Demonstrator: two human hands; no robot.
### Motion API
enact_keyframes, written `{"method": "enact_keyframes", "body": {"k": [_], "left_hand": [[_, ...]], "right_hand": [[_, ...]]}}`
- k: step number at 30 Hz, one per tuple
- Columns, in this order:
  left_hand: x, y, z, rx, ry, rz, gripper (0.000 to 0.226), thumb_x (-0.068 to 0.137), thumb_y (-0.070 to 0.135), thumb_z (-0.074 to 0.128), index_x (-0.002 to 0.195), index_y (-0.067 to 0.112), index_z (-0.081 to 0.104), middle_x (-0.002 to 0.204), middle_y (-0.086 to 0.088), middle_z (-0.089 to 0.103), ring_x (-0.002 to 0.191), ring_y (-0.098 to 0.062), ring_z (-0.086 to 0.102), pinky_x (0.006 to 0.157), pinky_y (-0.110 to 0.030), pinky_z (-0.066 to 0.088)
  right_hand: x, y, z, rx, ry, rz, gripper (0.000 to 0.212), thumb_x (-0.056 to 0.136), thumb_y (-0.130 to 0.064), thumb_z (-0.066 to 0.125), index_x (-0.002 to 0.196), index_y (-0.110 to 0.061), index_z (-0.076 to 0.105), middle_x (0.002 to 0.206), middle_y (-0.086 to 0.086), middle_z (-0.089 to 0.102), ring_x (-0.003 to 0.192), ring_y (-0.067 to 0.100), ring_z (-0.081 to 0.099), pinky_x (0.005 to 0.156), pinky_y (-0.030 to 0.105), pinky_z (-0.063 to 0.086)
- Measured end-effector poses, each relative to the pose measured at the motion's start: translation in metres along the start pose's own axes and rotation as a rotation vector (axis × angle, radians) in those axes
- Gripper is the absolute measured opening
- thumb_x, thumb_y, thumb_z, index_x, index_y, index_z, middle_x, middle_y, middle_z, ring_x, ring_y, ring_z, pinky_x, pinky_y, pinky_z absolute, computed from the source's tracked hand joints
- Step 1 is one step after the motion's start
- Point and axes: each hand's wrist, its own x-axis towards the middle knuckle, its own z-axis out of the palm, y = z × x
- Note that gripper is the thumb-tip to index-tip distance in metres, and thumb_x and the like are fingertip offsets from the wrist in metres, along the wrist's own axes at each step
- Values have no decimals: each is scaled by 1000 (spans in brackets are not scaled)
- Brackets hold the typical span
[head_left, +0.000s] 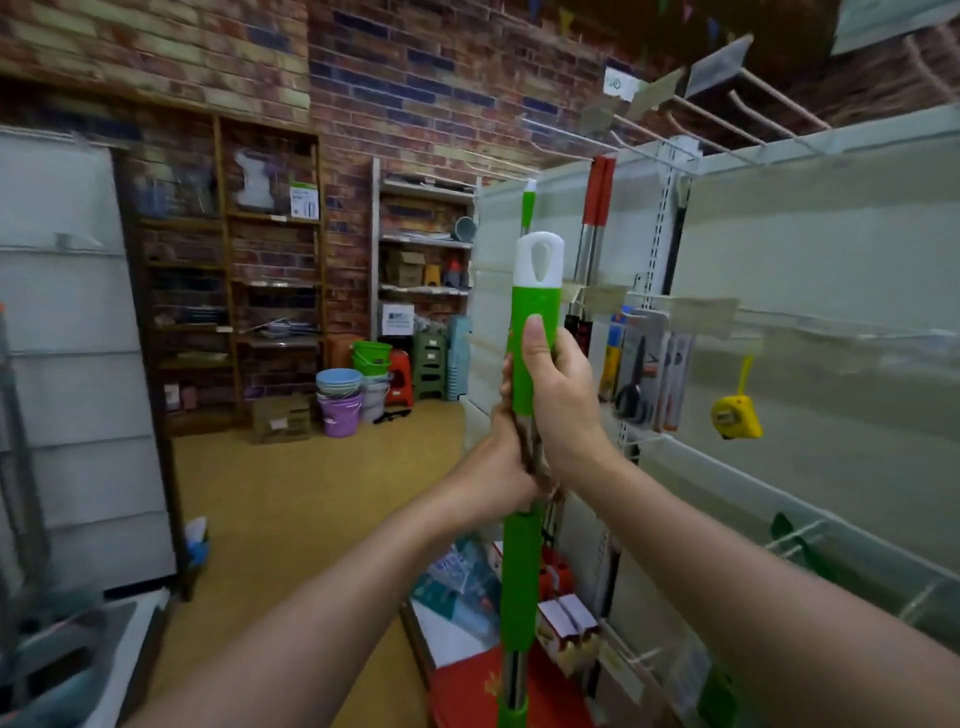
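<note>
A green mop handle (535, 306) with a white hanging cap stands upright in front of me. My right hand (558, 400) grips the green upper grip, thumb lying up along it. Just below, my left hand (498, 478) grips the metal shaft, partly hidden behind the right hand. A second green sleeve (519, 577) sits lower on the pole, whose bottom end runs out of view.
White shop shelving (831, 249) stands at the right with hooks, a yellow tape measure (736, 415), packaged scissors (639, 374) and red-handled poles (597, 202). Stacked buckets (340, 400) and stools (428, 364) sit by the brick back wall. Boxes (566, 623) lie on the low shelf.
</note>
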Motion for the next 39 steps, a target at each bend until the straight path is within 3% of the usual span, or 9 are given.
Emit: {"method": "enact_keyframes", "body": {"k": [3,8,13,17,20,23,26,32,39], "left_hand": [[36,-24,-30,16,-57,65,101,80,1,66,145,17,-10,96,13,49,96,-15,58,85,-40,56],[100,-75,-78,-116,-132,25,67,82,4,68,127,25,23,99,5,59,97,-15,63,91,-44,54],[160,-111,-112,-14,-245,82,66,83,15,71,128,20,23,104,-1,62,100,-19,64,90,-42,54],[207,-149,-137,83,-240,72,82,83,17,71,139,22,11,115,-11,60,102,-25,63,88,-44,55],[246,-178,-158,76,-220,74,80,81,17,72,136,24,14,111,-8,62,99,-22,64,86,-43,56],[285,-203,-181,60,-213,72,72,82,14,71,127,26,17,106,-6,65,97,-20,66,85,-43,56],[326,-222,-206,76,-191,87,65,82,13,72,117,28,19,104,-5,66,96,-19,66,82,-41,57],[398,-271,-250,-17,-117,112,63,82,8,70,123,24,25,102,-4,65,93,-12,65,66,-22,53],[478,-334,-288,-126,-46,214,67,80,12,73,134,22,34,94,3,67,96,-8,65,87,-37,55]], "right_hand": [[38,20,23,-19,55,-27,25,97,-38,45,88,-16,52,69,-1,54,62,12,53,62,33,47],[111,51,54,-65,177,-95,24,97,-37,46,88,-16,53,67,-1,56,59,12,54,59,33,46],[178,91,83,-92,250,-113,23,97,-36,47,88,-16,54,69,1,56,58,13,54,57,32,46],[225,134,103,-117,256,-116,24,97,-36,47,87,-15,53,67,1,55,57,13,54,55,31,47],[264,166,119,-136,243,-118,25,97,-37,47,88,-14,54,69,2,56,57,12,54,54,28,47],[309,196,135,-159,215,-146,25,96,-40,48,83,-20,53,74,9,56,65,23,54,61,39,47],[355,216,151,-153,174,-162,24,97,-41,47,84,-21,53,74,7,57,65,22,55,64,42,47],[432,259,181,-151,48,-108,22,98,-38,44,92,-18,53,79,5,63,65,17,59,68,37,50],[499,312,202,-146,-53,-43,26,99,-21,45,124,-16,44,108,9,63,92,23,62,85,40,52]]}}
